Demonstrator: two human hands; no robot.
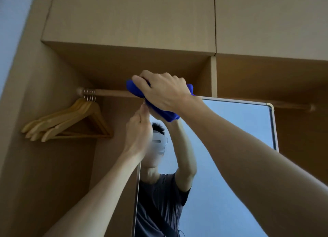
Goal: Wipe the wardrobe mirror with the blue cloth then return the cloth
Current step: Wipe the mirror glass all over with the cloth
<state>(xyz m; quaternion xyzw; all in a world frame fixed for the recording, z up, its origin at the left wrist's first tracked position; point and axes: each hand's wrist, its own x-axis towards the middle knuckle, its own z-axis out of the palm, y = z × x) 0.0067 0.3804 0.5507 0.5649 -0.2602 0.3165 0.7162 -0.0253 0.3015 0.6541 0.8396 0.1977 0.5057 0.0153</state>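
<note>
Your blue cloth [159, 111] is bunched up at the top left corner of the mirror [236, 130], right hand [165, 93] clenched around it and pressing it on the glass. Left hand [140, 130] pinches the mirror's left edge just below. Risk from here: push too hard and the panel could swing, or you bump the rail [113, 92] with its 4 hangers [69, 119].

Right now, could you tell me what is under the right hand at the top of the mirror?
The blue cloth bunches under the right hand; the mirror corner beneath is covered.
</note>
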